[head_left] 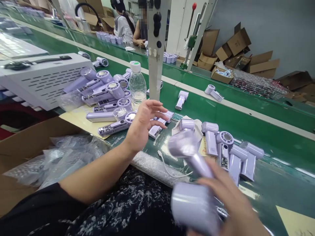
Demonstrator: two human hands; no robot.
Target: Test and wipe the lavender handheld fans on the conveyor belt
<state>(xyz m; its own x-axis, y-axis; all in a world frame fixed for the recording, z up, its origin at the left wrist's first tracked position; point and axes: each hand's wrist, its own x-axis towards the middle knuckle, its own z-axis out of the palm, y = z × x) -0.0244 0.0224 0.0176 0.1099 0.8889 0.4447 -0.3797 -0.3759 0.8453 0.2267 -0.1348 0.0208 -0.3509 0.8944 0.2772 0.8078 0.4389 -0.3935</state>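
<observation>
My left hand (142, 126) is raised over the bench edge with its fingers apart, holding nothing. Just behind its fingertips lies a purple handheld fan (157, 127). My right hand (226, 196), blurred by motion, is wrapped round purple handheld fans: the head of one (183, 144) points up and away, while a second, wide purple head (192, 205) shows lower down. How its fingers grip the lower one is partly hidden. Several more purple fans (211, 137) rest in a row to the right. A white cable (167, 168) lies between my hands.
A pile of purple fans (113, 88) sits left of a clear plastic bottle (137, 83). A grey metal post (155, 65) rises behind it. Bubble-wrap bags fill a cardboard box (29, 134) at lower left. Beyond runs a green conveyor (246, 114); other people (124, 24) sit across it.
</observation>
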